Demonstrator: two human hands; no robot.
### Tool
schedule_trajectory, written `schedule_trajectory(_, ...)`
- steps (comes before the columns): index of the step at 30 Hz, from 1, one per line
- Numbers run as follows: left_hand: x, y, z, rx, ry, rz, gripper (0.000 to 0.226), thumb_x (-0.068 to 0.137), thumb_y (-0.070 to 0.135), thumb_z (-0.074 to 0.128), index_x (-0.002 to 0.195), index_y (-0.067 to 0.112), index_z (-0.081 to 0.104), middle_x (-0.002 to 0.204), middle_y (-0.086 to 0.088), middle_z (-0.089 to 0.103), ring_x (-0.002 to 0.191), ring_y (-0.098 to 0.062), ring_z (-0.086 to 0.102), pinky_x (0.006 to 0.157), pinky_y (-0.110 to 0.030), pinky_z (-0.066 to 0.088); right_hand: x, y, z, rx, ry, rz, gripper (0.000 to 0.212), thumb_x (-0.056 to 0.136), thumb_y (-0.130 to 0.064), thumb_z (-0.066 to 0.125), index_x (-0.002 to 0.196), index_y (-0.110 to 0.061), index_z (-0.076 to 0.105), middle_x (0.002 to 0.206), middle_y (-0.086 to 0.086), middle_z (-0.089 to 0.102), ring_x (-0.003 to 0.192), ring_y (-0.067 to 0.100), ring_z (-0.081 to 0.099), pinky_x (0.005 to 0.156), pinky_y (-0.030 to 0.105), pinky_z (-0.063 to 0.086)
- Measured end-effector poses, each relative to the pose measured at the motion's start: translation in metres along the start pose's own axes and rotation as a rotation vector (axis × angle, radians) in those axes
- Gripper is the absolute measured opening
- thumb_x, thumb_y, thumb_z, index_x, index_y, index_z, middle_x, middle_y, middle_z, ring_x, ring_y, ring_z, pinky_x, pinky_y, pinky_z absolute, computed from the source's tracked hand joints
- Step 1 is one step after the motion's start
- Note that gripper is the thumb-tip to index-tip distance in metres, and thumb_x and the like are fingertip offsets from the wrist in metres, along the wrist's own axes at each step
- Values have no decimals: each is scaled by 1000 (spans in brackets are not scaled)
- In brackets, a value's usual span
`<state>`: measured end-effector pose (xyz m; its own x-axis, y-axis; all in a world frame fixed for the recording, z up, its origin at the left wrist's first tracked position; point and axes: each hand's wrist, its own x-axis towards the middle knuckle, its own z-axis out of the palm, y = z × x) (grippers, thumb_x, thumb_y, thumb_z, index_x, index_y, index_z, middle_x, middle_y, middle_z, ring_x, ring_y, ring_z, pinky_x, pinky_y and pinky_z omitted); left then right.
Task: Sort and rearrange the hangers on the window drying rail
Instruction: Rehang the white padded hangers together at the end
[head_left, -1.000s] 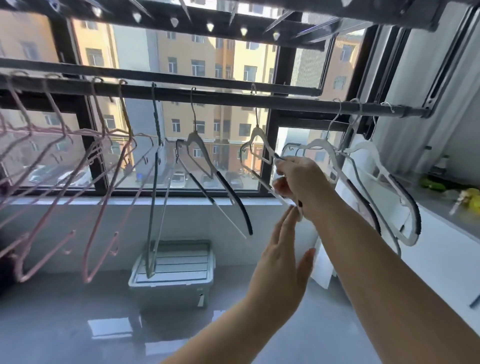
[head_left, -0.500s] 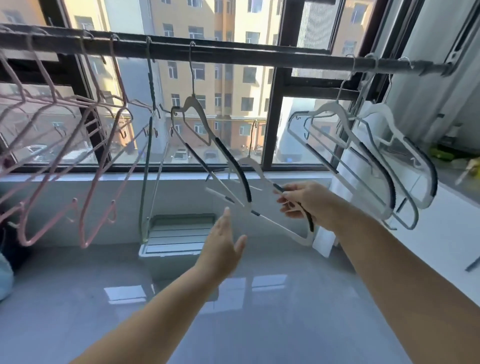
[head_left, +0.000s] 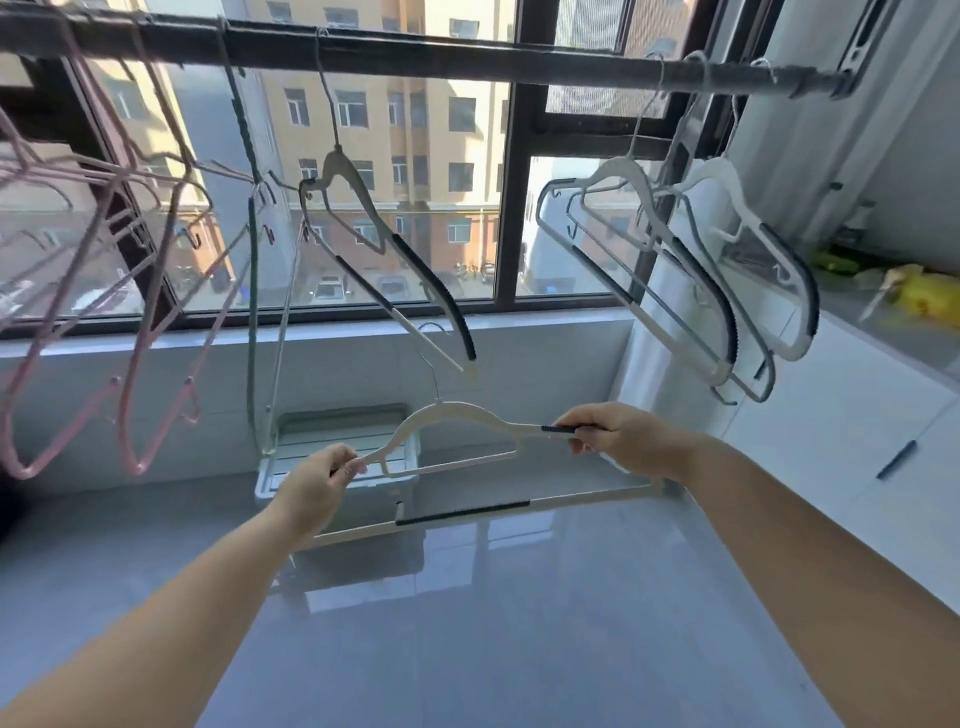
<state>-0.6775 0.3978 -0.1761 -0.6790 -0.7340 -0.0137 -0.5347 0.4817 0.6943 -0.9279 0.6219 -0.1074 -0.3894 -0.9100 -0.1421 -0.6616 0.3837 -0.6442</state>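
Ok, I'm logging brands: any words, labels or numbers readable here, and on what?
None can be read. The held hanger, the rail and the box show no print; the yellow bag at right is too blurred to tell.

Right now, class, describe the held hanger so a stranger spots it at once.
Find the dark rail across the window. Below it, the left hand and right hand hold a white hanger level by its ends. It alone is off the rail; the rest hang.
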Motion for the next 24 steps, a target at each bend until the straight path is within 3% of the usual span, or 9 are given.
schedule_trajectory(3,-9,-1,-5,-100,40,48,21,90,16,51,71,17,58,72,-7,66,72,-25,58,76,-43,46,6,8,9,69,153,22,32,93,-2,40,109,-18,62,93,1,62,70,-5,54,60,0,36)
schedule_trajectory(5,-12,0,-5,-122,68,53,22,89,14,53,68,16,58,65,-8,63,61,-22,53,70,-44,46,11,12,16,94,236,41,36,91,0,42,116,-19,60,110,1,60,93,1,57,80,7,40)
schedule_trajectory(7,-14,-2,-5,-103,89,44,24,88,15,54,65,18,57,62,-5,63,60,-22,52,64,-39,44,16,12,22,20,286,53,42,88,0,47,125,-18,55,127,3,53,119,16,48,104,25,35)
schedule_trajectory(9,-19,0,-2,-100,81,20,25,88,13,54,64,20,56,62,3,62,61,-20,52,61,-33,40,18,6,28,4,300,36,43,87,-2,50,127,-18,53,132,5,50,125,18,43,108,26,29)
schedule_trajectory(12,-28,9,6,-192,7,-22,25,89,3,48,72,20,57,68,2,62,67,-20,52,70,-32,44,18,-8,41,42,276,20,38,88,-6,52,124,-20,55,129,4,51,118,17,47,99,23,33)
schedule_trajectory(16,-44,35,21,-327,-91,-47,26,89,-5,41,90,15,57,82,0,63,73,-15,54,69,-20,45,16,-31,60,99,175,6,30,90,-12,53,119,-16,58,123,4,56,105,11,51,91,18,35)
schedule_trajectory(20,-61,68,34,-519,-96,-68,29,87,-6,42,92,18,58,88,-1,64,83,-14,57,82,-28,44,8,-57,84,223,59,8,29,93,-19,50,120,-12,56,115,4,62,97,10,55,85,19,40)
schedule_trajectory(24,-77,96,43,-645,-55,-44,29,87,-7,43,93,18,56,94,-2,64,86,-15,57,84,-28,45,-1,-75,97,323,98,-42,19,94,-16,44,82,-16,58,75,-4,57,72,9,50,72,26,40)
